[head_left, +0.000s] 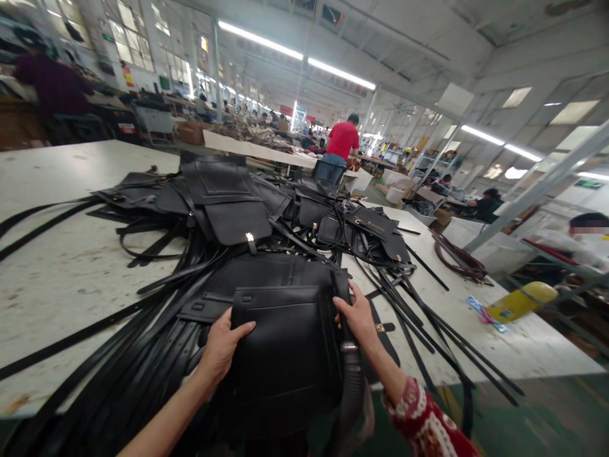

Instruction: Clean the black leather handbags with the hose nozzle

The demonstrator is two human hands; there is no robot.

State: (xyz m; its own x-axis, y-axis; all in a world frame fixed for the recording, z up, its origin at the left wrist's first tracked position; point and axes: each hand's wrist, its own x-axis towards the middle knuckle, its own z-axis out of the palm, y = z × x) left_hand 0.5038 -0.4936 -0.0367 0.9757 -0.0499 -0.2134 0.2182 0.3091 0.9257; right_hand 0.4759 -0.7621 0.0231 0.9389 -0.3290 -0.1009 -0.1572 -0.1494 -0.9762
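A black leather bag (285, 343) lies at the near edge of a white worktable (61, 266), on top of a heap of black straps. My left hand (221, 346) grips its left side, thumb on the front panel. My right hand (358, 316) is closed on the bag's right edge, next to a rolled strap with a metal ring (349, 348). Behind it lie more black bags (223, 197) and leather panels with gold fittings (368, 223).
Long black straps (428, 330) spill across the table and over its front edge. A yellow object (521, 301) lies at the right corner. A person in a red shirt (341, 141) stands at a farther table; other workers sit at the right and far left.
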